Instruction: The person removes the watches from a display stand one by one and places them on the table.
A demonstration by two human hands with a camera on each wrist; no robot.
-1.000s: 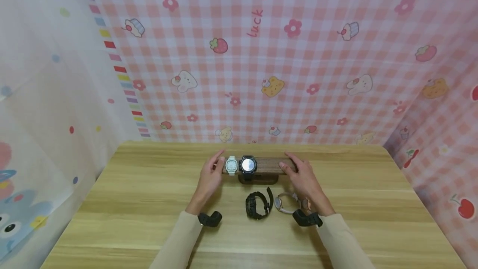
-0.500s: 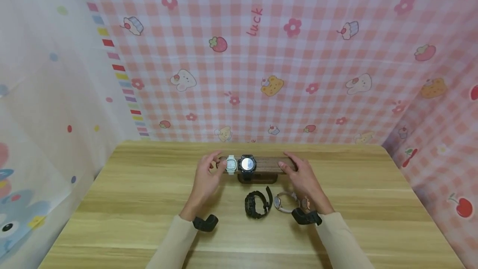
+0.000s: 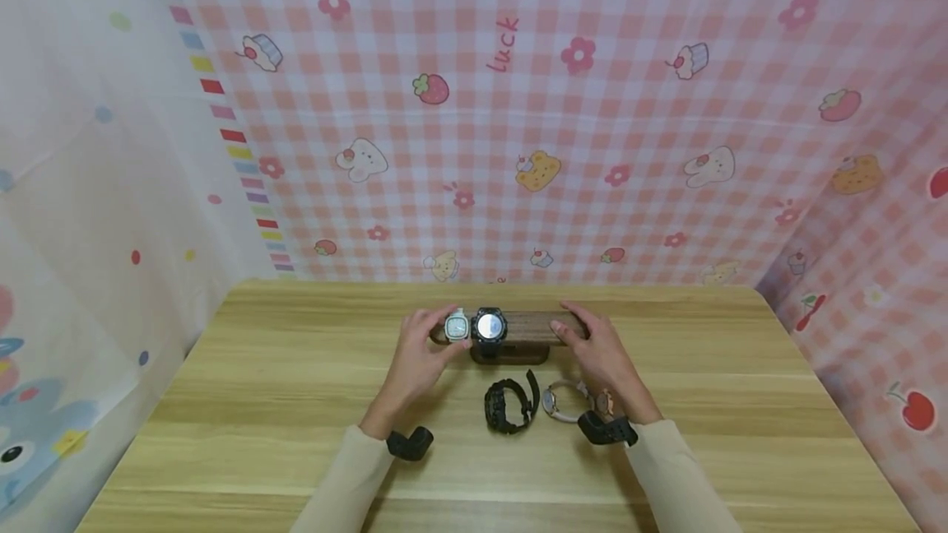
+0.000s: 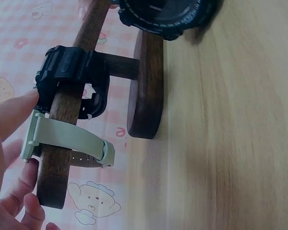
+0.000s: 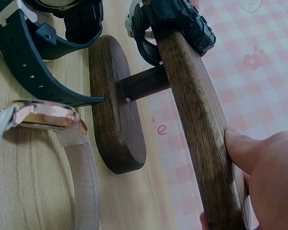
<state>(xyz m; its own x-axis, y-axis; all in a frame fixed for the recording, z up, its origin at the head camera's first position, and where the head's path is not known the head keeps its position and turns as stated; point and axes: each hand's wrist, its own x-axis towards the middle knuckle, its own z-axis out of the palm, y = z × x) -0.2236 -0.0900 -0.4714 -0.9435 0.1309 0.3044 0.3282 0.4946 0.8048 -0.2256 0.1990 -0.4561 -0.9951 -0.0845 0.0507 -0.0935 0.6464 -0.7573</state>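
A dark wooden watch stand [image 3: 529,327] stands near the back of the table, its bar raised on a post over an oval base [image 5: 116,110]. Strapped round the bar's left end is a pale green watch [image 4: 62,134], and right beside it a black watch [image 3: 490,325]. My left hand [image 3: 418,356] pinches the pale green watch between thumb and fingers, with fingertips also at the bar's end in the left wrist view. My right hand [image 3: 598,348] grips the bar's right end, thumb on its front face.
In front of the stand lies another black watch [image 3: 509,405] on the wooden table [image 3: 296,434]. To its right are a white-strapped watch [image 5: 81,177] and a rose-gold watch [image 3: 606,403] near my right wrist. A checked cloth [image 3: 474,146] hangs behind the table.
My left hand pulled back a little to the left, then came round the pale green watch, its thumb lowering to the watch's near edge. My right hand stays on the bar.
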